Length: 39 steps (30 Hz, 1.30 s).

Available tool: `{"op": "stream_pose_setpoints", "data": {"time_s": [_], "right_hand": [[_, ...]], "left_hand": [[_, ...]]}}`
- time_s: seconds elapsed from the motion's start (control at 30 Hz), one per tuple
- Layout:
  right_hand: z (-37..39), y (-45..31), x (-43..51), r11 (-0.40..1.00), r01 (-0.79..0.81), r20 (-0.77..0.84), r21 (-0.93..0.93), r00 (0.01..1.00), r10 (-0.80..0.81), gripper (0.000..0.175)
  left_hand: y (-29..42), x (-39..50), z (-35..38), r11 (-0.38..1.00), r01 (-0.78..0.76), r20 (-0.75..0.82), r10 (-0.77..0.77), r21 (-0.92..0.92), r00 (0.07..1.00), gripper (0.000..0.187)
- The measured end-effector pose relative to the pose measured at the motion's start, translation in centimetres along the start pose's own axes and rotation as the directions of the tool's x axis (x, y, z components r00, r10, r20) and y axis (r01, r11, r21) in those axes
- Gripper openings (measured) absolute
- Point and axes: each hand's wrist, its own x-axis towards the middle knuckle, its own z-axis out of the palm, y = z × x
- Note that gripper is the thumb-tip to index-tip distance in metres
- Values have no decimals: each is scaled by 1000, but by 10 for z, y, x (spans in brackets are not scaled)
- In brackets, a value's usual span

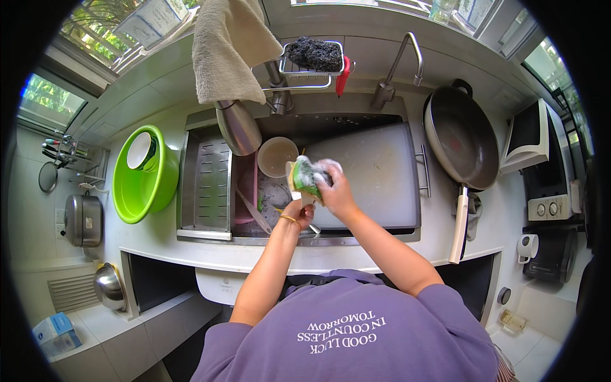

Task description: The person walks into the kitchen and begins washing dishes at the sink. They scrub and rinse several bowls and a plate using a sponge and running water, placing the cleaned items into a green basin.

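Over the sink, my right hand [336, 188] grips a soapy green and yellow sponge [305, 176], with suds on the fingers. Just below it, my left hand [300, 214] holds a small whitish item [296, 195], mostly covered by the sponge, so its kind cannot be told. Behind the hands a round bowl [278, 156] of cloudy liquid stands in the sink. A pale-handled utensil [253, 210] leans in the pink basin [247, 184] among suds. To the right, a translucent cutting board [370, 181] lies across the sink.
A metal drain tray [206, 179] spans the sink's left end. The green basin [167, 191] holds a white cup or bowl [140, 151]. A large frying pan [460, 138] is on the right counter. A metal faucet [238, 128], draped with a towel [229, 57], overhangs the sink.
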Motion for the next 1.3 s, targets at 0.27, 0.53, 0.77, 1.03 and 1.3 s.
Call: {"op": "stream_pose_setpoints", "data": {"time_s": [0.27,0.53,0.77,1.03,1.3], "right_hand": [[0,-12,-20,738,609,406,-289,776,-482,50],[6,-15,-4,721,599,460,-348,780,-425,51],[-7,-13,54,946,-321,754,-48,610,245,34],[-2,37,22,108,-848,815,519,529,235,42],[-8,57,30,238,-894,704,379,446,553,39]], "left_hand": [[-30,-45,68,980,-194,-178,185,-35,967,7],[-12,-32,20,996,-92,176,92,-6,980,9],[-3,-48,20,916,-17,206,-72,400,976,14],[-3,-60,43,928,-99,367,-44,360,929,38],[-2,-63,57,888,-344,148,312,305,938,43]]}}
